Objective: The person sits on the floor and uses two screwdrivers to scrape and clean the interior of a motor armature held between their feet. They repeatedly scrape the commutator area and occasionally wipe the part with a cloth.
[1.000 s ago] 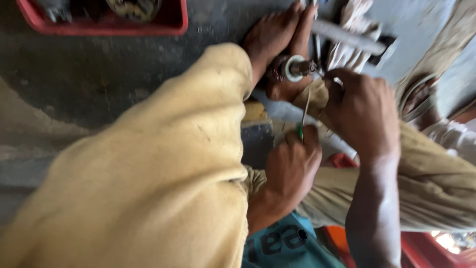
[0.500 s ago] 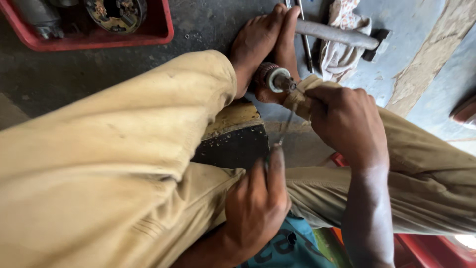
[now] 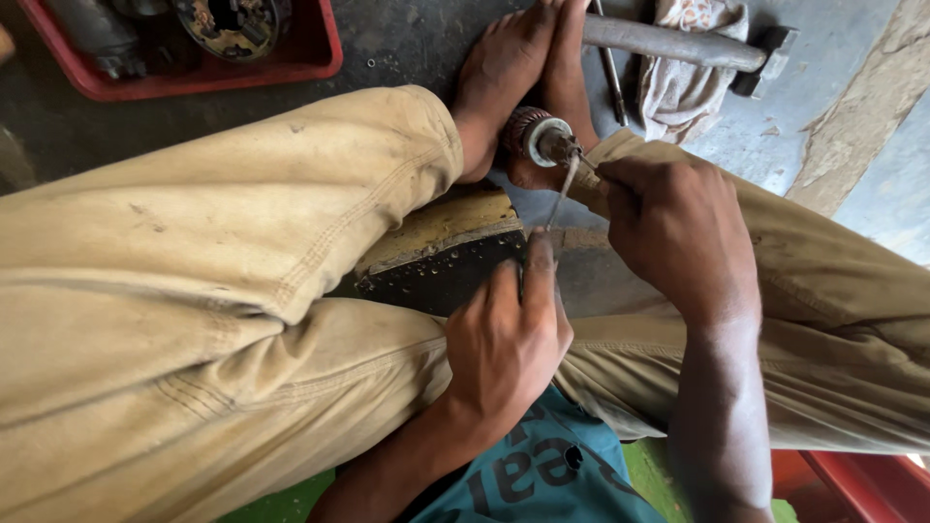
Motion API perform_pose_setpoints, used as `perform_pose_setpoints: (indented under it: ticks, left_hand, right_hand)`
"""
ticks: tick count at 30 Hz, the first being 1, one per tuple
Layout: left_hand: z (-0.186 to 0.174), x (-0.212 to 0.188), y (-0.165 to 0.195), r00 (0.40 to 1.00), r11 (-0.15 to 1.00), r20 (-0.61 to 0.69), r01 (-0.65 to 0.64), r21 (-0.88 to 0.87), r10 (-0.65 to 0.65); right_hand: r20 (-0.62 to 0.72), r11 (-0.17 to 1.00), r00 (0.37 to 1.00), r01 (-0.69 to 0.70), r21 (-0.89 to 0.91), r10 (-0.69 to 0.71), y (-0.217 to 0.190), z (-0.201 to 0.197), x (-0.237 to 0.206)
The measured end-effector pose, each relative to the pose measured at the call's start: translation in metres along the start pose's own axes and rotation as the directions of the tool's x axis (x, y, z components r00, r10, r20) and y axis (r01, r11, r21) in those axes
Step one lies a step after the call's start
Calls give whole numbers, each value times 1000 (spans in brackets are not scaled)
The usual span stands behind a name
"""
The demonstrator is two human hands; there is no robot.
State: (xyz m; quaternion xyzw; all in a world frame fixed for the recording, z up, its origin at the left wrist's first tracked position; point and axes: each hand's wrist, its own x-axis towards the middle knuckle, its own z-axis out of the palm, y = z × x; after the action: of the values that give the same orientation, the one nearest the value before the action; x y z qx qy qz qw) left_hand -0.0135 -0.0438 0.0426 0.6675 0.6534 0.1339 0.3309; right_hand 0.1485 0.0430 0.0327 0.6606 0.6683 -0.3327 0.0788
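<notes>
Pinching thin wire (image 3: pixel 562 199), both hands, left hand (image 3: pixel 509 339), right hand (image 3: pixel 678 232), motor armature (image 3: pixel 538 140)

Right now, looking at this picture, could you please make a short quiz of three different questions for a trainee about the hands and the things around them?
1. True or false: the left hand pinches a thin wire that runs up to the motor armature.
2. What holds the armature in place? A) a vice B) the person's bare feet C) the red tray
3. Fill in: beyond the feet, a ______ lies across a cloth.

Key:
1. True.
2. B; the right hand works at the shaft end.
3. Hammer.
</notes>
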Motion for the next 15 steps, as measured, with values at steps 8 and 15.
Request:
perform_pose_setpoints:
  ticks: [8,15]
  left_hand:
    - [4,-5,6,999,999,38,36,23,-37]
    - [8,-3,15,991,997,116,54,58,-61]
  right_hand:
    - [-23,999,999,40,-30,-41,3,4,-1]
    - [-36,998,999,38,41,-37,8,3,-2]
